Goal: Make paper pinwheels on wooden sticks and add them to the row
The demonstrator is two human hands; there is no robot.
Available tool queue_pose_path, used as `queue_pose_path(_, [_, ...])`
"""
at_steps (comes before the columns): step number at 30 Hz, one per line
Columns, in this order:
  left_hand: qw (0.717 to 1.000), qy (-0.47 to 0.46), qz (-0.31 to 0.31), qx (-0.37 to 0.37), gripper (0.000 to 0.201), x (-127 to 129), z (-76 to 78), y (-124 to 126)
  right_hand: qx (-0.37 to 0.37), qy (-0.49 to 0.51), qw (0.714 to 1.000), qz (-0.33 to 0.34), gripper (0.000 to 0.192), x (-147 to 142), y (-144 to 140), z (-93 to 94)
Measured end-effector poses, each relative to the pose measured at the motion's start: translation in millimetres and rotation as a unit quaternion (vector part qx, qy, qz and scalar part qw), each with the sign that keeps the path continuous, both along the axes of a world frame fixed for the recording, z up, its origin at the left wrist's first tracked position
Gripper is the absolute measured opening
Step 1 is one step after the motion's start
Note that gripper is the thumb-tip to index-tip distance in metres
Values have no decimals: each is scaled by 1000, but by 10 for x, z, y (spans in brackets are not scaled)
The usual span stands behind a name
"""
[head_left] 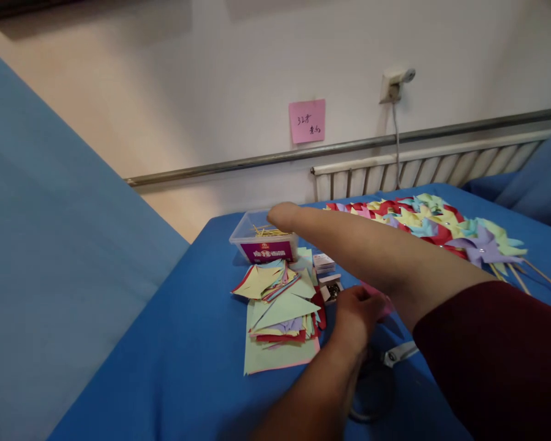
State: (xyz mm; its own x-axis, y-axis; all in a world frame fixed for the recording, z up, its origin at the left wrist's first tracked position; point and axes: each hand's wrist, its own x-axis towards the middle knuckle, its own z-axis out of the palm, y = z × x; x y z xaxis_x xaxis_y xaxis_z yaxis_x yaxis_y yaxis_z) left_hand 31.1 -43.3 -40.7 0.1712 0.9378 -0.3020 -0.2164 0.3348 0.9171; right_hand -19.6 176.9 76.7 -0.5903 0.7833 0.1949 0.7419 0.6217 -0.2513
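Over the clear plastic box (262, 236) at the far edge of the table (174, 361), the right hand (282, 215) is stretched out across the work, its fingers hidden behind the wrist, so whether it is spread or closed on anything cannot be told. The box, which carries a purple label, is seen to hold thin wooden sticks (266, 231). Nearer the body, the left hand (356, 309) is curled with its fingertips on something pink (380, 300) beside a few small flat boxes (327, 275); what is gripped is mostly covered.

Several risks may be judged from this. The right forearm is carried low over the small boxes and close to the loose pile of cut paper triangles (278, 306); a dip of the arm could brush them and scatter the stack. The light box stands near the table's back edge and could be pushed off or tipped by a clumsy reach, spilling the sticks. Scissors (386, 367) lie just under the left wrist, where they could be caught by a sleeve or pressed upon. The finished paper pinwheels (441, 223) lie well to the right, apart from both hands.
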Motion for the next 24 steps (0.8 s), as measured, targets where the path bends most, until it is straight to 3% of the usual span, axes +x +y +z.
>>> queue_pose_path(5, [1000, 15, 9, 11, 15, -59, 59, 66, 67, 64, 993, -72, 26, 401, -441, 231])
queue_pose_path(6, [999, 26, 15, 14, 16, -75, 88, 75, 78, 95, 988, -90, 24, 534, -592, 231])
queue_pose_path(7, [999, 34, 24, 20, 16, -91, 115, 84, 64, 187, 975, -103, 20, 678, -765, 209])
queue_pose_path(10, [996, 50, 52, 43, 18, -124, 171, 118, -63, 429, 897, -86, 20, 1123, -1350, 8])
queue_pose_path(13, [994, 55, 66, 68, 21, -124, 190, 144, -178, 558, 807, -74, 30, 1481, -1862, -326])
queue_pose_path(15, [992, 59, 70, 89, 26, -106, 203, 148, -224, 598, 767, -65, 34, 1636, -2086, -561])
queue_pose_path(19, [980, 26, 158, 118, 20, -28, 319, 172, -272, 621, 734, -41, 37, 1779, -2270, -908])
queue_pose_path(24, [962, -97, 242, 87, 15, 106, 623, 329, -376, 579, 722, 36, 40, 1806, -2287, -1030])
